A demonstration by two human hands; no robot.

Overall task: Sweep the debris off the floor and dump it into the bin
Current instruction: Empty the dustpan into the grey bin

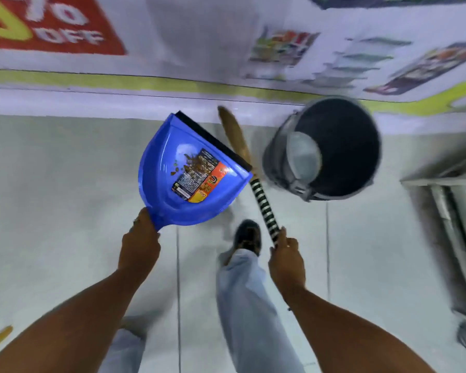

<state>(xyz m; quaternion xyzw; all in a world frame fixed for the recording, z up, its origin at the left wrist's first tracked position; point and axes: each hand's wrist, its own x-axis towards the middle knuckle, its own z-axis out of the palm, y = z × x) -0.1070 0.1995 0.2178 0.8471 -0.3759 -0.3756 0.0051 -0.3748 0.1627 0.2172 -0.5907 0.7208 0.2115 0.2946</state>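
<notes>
Nearest: left hand (139, 244) clenched on the dustpan (189, 170) handle, right hand (287, 255) wrapped round the broom (249, 168). Sweeping apparently done, debris (191, 164) sitting in the lifted pan. Farther right, by the wall: bin (331, 149) open, dumping still left.

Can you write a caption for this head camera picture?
Left hand carries blue dustpan of debris toward bin.

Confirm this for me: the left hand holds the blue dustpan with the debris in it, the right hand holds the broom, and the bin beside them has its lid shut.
Not quite. The head view shows the bin open, its dark inside visible, with the lid swung aside. The rest stands: the left hand holds the blue dustpan with the debris in it, and the right hand holds the broom.
</notes>
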